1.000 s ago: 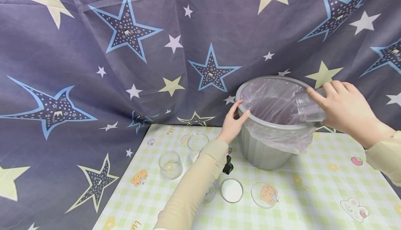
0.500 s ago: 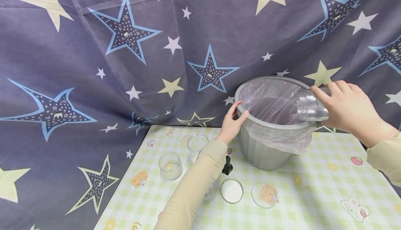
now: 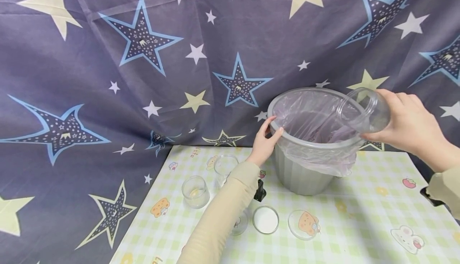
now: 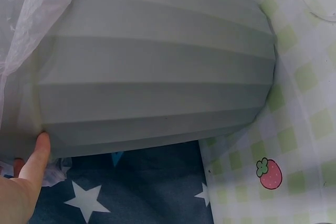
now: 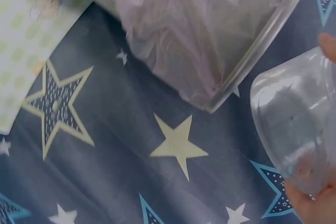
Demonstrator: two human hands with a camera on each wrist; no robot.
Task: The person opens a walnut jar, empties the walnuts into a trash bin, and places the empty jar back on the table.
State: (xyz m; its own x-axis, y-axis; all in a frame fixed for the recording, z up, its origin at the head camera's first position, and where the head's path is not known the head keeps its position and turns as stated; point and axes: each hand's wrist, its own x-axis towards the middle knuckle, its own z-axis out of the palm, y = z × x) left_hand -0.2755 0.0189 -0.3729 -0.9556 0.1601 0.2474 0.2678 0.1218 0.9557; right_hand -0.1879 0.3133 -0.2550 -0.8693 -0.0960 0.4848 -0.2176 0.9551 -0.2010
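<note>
My right hand (image 3: pixel 413 124) grips a clear jar (image 3: pixel 381 114) by its side. The jar is tilted, its round mouth facing left over the right part of the bin's rim. Nothing shows inside the jar, and in the right wrist view its see-through wall (image 5: pixel 294 114) stands apart from the rim. My left hand (image 3: pixel 265 142) holds the left side of the grey ribbed trash bin (image 3: pixel 302 172) at its rim, thumb and forefinger on the edge. A thin see-through bag (image 3: pixel 323 162) lines the bin and hangs over the front. In the left wrist view, a fingertip (image 4: pixel 43 142) lies against the bin's wall.
Left of the bin stand a glass cup (image 3: pixel 195 192) with something yellowish at its bottom and a taller glass (image 3: pixel 226 164) partly behind the left sleeve. A white round dish (image 3: pixel 266 219), a clear lid (image 3: pixel 302 225) and a black clip-like piece (image 3: pixel 260 192) are on the checked cloth (image 3: pixel 377 216).
My right hand has turned the jar from nearly level to mouth-up at a slant and drawn it slightly right. The left hand stays on the bin's rim; the head view shifts a little.
</note>
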